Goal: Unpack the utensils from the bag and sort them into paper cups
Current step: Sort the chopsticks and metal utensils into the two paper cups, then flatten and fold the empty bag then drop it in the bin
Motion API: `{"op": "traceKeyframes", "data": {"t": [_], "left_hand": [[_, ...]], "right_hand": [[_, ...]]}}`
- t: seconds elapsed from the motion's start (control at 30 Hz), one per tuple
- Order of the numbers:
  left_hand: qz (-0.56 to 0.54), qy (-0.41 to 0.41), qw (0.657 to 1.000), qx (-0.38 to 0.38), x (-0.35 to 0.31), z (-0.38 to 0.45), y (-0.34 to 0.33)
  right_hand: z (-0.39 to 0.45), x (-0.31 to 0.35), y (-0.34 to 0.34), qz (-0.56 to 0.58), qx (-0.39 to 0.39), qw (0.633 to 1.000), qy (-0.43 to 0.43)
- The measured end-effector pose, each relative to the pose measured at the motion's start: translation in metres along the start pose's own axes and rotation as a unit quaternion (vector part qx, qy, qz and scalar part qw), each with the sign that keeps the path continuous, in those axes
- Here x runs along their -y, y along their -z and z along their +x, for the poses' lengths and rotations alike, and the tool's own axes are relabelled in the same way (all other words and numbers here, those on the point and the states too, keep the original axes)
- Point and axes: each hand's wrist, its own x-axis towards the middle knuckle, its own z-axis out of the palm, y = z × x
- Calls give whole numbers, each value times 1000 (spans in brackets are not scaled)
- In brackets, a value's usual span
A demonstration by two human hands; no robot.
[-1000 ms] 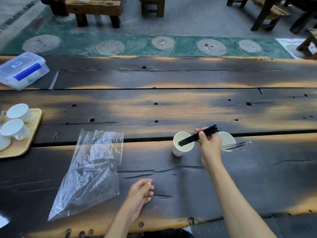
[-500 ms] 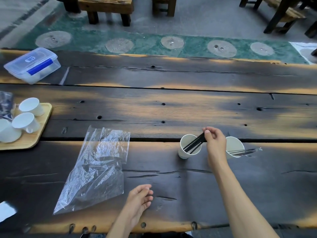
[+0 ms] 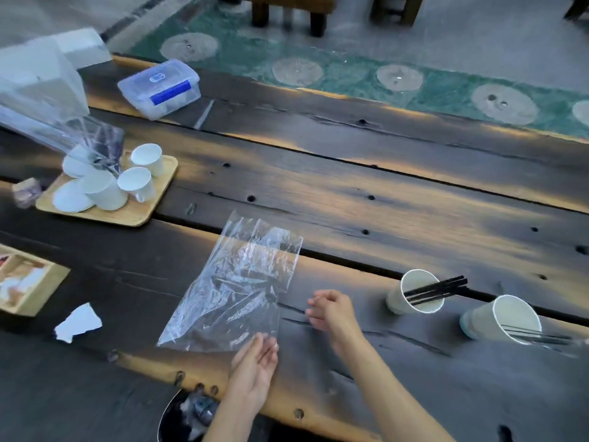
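The left hand [image 3: 255, 362] lies with loose, spread fingers at the near corner of the flat clear plastic bag [image 3: 236, 288] on the dark wooden table [image 3: 382, 202], its fingertips touching the plastic; its grip closes on nothing. The right hand [image 3: 331, 309] hovers just right of the bag, fingers loosely curled and empty. Further right, black chopsticks [image 3: 436, 288] lean in a paper cup [image 3: 414, 295], and a second cup [image 3: 500, 320] holds thin, dark utensils [image 3: 538, 336].

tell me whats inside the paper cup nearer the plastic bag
Black sticks, probably chopsticks, lean inside the paper cup, their tops poking out over the rim to the right. Their lower ends and the cup's bottom are hidden by its wall.
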Motion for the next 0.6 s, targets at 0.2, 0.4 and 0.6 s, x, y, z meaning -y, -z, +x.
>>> {"op": "traceKeyframes", "data": {"t": [0.2,0.4,0.6], "left_hand": [[85,10,996,4,-2,-8,15],[112,38,993,8,1,-16,45],[123,79,989,37,20,-18,47]], "right_hand": [[34,-11,-34,22,22,998,-55],[65,-5,-32,-38,-17,998,-39],[84,7,-11,32,-21,999,-27]]}}
